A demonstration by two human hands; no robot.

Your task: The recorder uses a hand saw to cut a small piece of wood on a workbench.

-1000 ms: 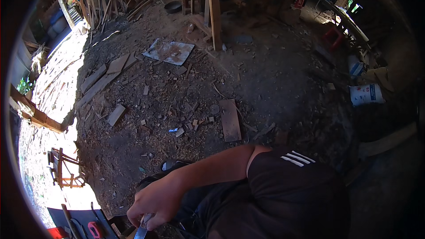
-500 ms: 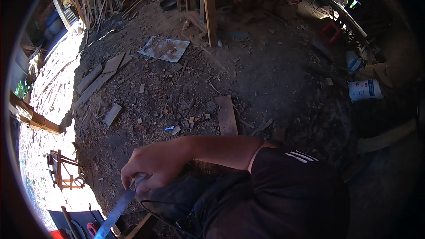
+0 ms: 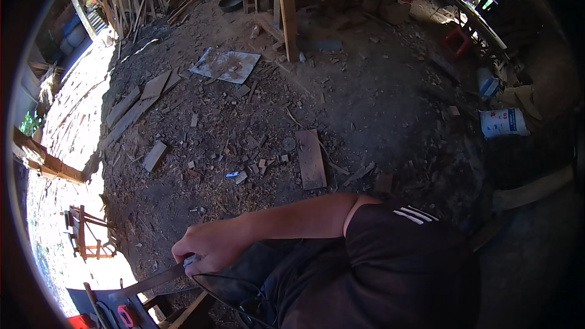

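The flat metal strip (image 3: 149,281) runs partly hidden under the closed hand (image 3: 204,251); the other hand is unseen.

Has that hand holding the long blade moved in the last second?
Yes. The right hand rose and shifted right, nearer the flat wooden board on the dirt, still gripping the blade.

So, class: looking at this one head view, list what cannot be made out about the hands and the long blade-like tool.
- Left hand: not in the head view at all.
- Right hand: its fingertips curl under, hiding the grip.
- Long flat tool: its handle is covered by that hand; its far end blurs into clutter at the lower edge.
- Thin black cord: its end is lost against the dark clothing.
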